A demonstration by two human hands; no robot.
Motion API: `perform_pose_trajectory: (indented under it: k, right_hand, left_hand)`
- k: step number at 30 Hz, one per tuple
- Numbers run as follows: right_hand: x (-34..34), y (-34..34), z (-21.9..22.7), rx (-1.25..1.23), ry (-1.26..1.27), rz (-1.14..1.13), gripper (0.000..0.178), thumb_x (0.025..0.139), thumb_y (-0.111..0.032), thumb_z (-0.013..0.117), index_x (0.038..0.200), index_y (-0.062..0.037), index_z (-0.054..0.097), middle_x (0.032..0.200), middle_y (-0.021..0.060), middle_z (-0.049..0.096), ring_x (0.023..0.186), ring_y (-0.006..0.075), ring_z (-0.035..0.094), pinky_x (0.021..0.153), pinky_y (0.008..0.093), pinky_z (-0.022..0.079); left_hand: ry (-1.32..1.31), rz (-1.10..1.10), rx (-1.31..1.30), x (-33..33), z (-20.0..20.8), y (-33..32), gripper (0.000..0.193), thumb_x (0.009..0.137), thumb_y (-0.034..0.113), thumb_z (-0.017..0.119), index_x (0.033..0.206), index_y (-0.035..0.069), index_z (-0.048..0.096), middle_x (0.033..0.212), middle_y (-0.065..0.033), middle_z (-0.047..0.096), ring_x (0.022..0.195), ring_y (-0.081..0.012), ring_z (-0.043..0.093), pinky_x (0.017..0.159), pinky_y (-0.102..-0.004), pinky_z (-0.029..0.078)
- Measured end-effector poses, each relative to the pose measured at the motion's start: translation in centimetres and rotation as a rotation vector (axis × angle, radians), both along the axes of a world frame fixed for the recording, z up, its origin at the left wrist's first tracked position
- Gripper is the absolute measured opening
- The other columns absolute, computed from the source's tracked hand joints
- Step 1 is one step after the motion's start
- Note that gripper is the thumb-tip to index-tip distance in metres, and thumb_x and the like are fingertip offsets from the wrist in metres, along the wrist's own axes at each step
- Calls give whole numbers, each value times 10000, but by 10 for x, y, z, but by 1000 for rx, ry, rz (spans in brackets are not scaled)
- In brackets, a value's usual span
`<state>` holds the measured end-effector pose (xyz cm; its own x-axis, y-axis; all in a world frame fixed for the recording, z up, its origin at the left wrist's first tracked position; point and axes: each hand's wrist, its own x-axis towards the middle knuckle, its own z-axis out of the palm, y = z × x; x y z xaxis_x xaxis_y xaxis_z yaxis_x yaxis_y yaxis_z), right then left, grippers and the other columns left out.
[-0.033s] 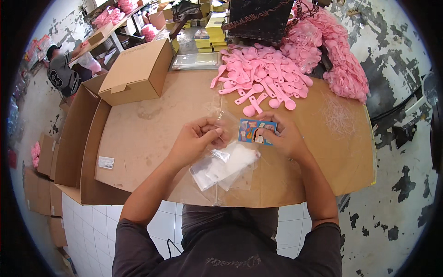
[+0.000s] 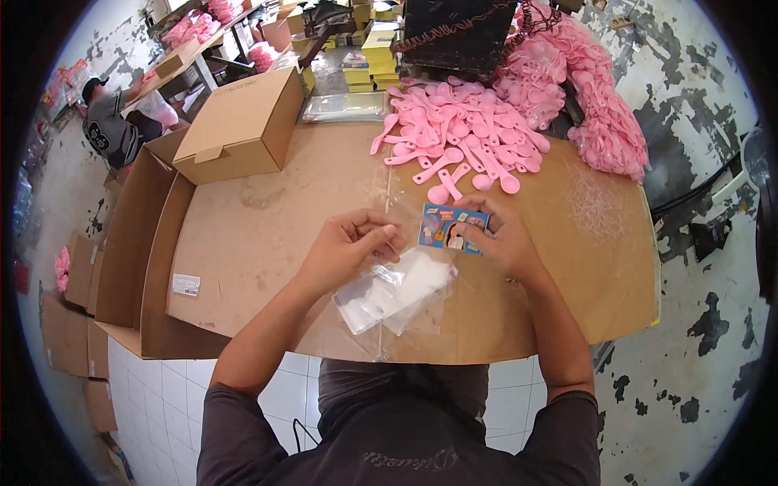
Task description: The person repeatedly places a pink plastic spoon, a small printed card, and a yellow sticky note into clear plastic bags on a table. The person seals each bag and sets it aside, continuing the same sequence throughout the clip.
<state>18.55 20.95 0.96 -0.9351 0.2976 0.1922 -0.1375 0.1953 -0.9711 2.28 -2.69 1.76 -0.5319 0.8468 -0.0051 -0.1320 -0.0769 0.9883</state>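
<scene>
The right fingers (image 2: 472, 236) are closed on a small blue printed card (image 2: 436, 228), thumb laid over its front and the other fingers behind, with its left part sticking out into the gap toward the left hand. The left fingers (image 2: 378, 236) are curled, thumb and forefinger nearly meeting; clear film (image 2: 401, 200) shows faintly just beyond them, but whether they pinch any of it cannot be told. As far as this view shows, the card is out in the open, with no wrapping seen round it and no spoon beside it in the grip, so this piece looks to be at an early stage. Just nearer the body than both sets of fingers, a loose, overlapping batch of clear plastic bags (image 2: 362, 306) lies on the desk (image 2: 243, 243), apparently unfilled. Beyond the right fingers, a heap of pink spoons (image 2: 450, 156) lies loose, seemingly unwrapped, so much appears left to do. Farther beyond and to the right of those fingers, a large mass of pink pieces in clear film (image 2: 609, 105) looks like the finished part. Well beyond and left of the left fingers stands a shut cardboard box (image 2: 235, 125); its contents are hidden.
</scene>
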Motion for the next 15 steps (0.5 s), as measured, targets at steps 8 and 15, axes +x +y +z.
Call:
perform_pose_trajectory:
  k: [8, 15]
  right_hand:
    - [3, -6, 8, -137, 122, -24, 307, 968, 15, 674, 1271, 10, 629, 1164, 97, 681, 1091, 152, 666, 938, 305, 553]
    - [4, -18, 15, 357, 109, 33, 239, 937, 10, 689, 1171, -20, 729, 1080, 63, 679, 965, 139, 643, 859, 305, 532]
  left_hand:
    - [0, -52, -173, 13, -4, 2, 207, 1008, 115, 709, 1096, -72, 704, 952, -122, 766, 825, -146, 746, 730, -278, 599]
    - [162, -92, -116, 19, -17, 2, 218, 1010, 130, 706, 1120, -58, 719, 938, -108, 769, 811, -130, 734, 738, -258, 582]
